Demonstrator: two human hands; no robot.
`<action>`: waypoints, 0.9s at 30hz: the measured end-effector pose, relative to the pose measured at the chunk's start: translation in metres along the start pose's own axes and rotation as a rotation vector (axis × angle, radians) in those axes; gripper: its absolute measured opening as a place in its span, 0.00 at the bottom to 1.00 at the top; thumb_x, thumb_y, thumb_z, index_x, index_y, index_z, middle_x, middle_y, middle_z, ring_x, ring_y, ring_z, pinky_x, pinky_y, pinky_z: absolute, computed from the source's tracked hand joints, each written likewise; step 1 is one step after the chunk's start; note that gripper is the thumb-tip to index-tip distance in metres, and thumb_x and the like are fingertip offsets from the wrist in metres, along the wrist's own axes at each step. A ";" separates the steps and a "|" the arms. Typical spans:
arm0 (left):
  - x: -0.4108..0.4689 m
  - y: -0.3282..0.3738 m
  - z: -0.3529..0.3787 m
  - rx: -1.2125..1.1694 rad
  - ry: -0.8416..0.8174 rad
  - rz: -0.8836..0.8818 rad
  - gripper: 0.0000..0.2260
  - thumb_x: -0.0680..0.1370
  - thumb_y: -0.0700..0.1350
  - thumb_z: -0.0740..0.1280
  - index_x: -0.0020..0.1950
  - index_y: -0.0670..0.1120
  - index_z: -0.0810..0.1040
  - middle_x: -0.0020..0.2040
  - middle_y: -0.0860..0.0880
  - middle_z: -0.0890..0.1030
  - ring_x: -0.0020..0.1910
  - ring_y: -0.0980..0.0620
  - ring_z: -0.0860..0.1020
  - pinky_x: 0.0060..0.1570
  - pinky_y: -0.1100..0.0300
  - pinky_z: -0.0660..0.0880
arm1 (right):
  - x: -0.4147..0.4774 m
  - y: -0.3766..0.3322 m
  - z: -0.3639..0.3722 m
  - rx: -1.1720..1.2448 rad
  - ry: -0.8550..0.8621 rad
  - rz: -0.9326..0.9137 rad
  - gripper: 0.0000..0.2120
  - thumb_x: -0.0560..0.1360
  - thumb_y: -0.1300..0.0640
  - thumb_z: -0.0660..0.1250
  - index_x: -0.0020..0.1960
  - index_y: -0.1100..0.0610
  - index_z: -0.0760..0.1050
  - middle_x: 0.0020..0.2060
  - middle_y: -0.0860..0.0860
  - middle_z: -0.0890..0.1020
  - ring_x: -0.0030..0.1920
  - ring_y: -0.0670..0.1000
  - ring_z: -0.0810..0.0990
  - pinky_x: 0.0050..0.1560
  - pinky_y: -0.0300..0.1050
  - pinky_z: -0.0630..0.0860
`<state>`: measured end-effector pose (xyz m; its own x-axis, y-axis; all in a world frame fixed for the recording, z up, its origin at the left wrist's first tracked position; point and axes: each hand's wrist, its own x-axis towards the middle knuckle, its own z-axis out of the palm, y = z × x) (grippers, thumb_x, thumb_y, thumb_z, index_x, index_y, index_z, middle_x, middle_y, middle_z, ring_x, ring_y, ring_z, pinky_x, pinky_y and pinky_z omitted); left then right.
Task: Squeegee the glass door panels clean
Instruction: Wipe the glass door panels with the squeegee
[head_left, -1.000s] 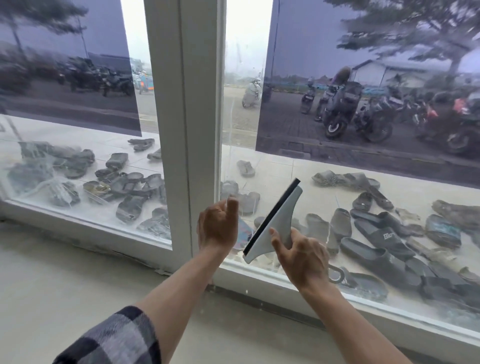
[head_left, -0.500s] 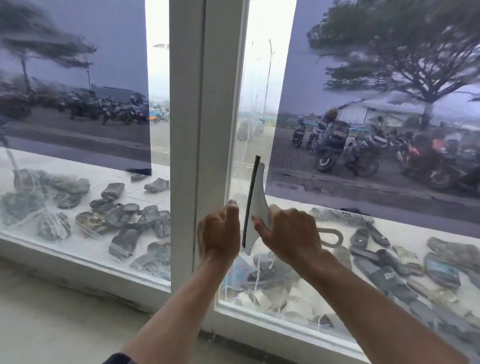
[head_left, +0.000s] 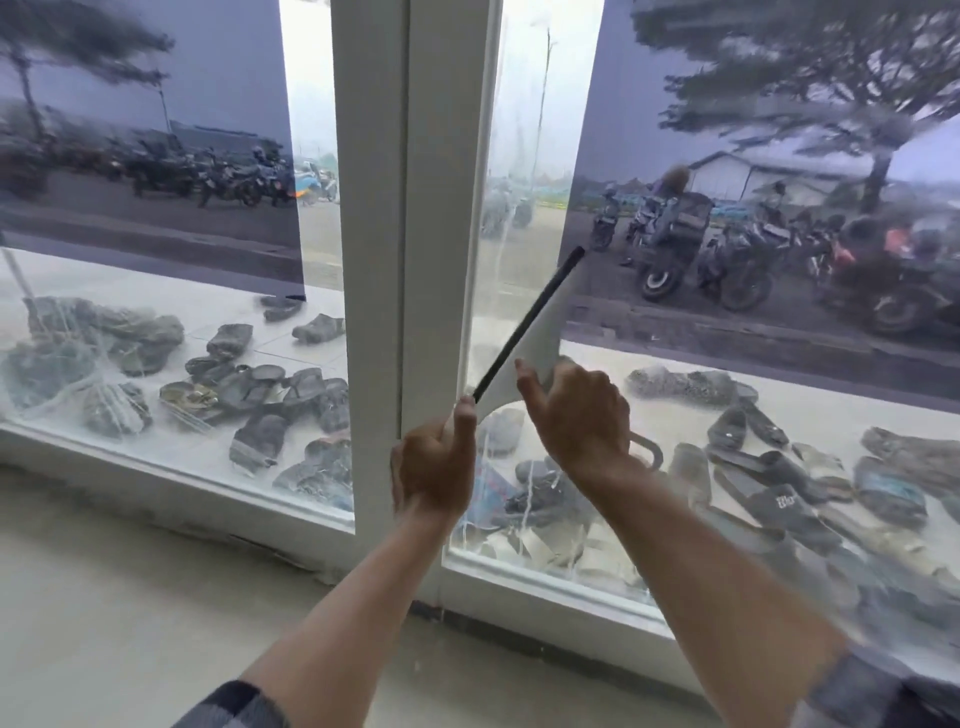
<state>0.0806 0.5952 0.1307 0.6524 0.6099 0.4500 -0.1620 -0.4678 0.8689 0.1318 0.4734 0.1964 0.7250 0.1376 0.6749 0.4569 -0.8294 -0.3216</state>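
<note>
Gripping the handle of the pale grey plastic squeegee (head_left: 543, 343) with its black rubber blade, the right hand (head_left: 576, 415) holds the tool slanted before the right-hand glass door panel (head_left: 727, 104). The blade's lower end sits just beside the white door frame post (head_left: 415, 208). The left hand (head_left: 434, 467) is curled in a loose fist holding nothing, thumb raised near that lower tip. Whether rubber meets glass I cannot tell. This looks like lining up a stroke along the panel's streaked left edge; next the blade likely needs pressing flat and drawing down. The post hems the left, the white bottom rail (head_left: 545, 577) ends travel, and the glass rightward lies open.
</note>
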 end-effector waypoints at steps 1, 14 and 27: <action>-0.003 -0.007 0.005 0.007 -0.023 -0.008 0.31 0.73 0.70 0.52 0.22 0.47 0.62 0.20 0.52 0.64 0.22 0.50 0.65 0.30 0.57 0.66 | -0.011 0.007 0.006 0.030 -0.009 0.059 0.25 0.79 0.37 0.54 0.41 0.57 0.75 0.36 0.59 0.82 0.41 0.62 0.81 0.38 0.47 0.67; -0.015 -0.029 0.019 0.052 -0.031 -0.058 0.40 0.70 0.73 0.49 0.27 0.36 0.71 0.23 0.43 0.73 0.26 0.45 0.73 0.30 0.54 0.69 | -0.093 0.024 0.052 0.023 -0.081 0.144 0.23 0.81 0.39 0.52 0.46 0.55 0.76 0.35 0.55 0.84 0.38 0.58 0.83 0.35 0.46 0.67; -0.024 -0.002 0.035 -0.003 0.015 0.041 0.37 0.73 0.69 0.52 0.27 0.36 0.70 0.21 0.43 0.68 0.23 0.44 0.70 0.27 0.54 0.66 | -0.030 0.041 0.008 0.086 0.050 0.143 0.26 0.78 0.36 0.56 0.45 0.57 0.78 0.37 0.58 0.84 0.42 0.62 0.82 0.38 0.48 0.70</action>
<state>0.0912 0.5588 0.1108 0.6343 0.5997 0.4879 -0.1906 -0.4903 0.8505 0.1323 0.4397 0.1579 0.7602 -0.0069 0.6497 0.3951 -0.7889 -0.4707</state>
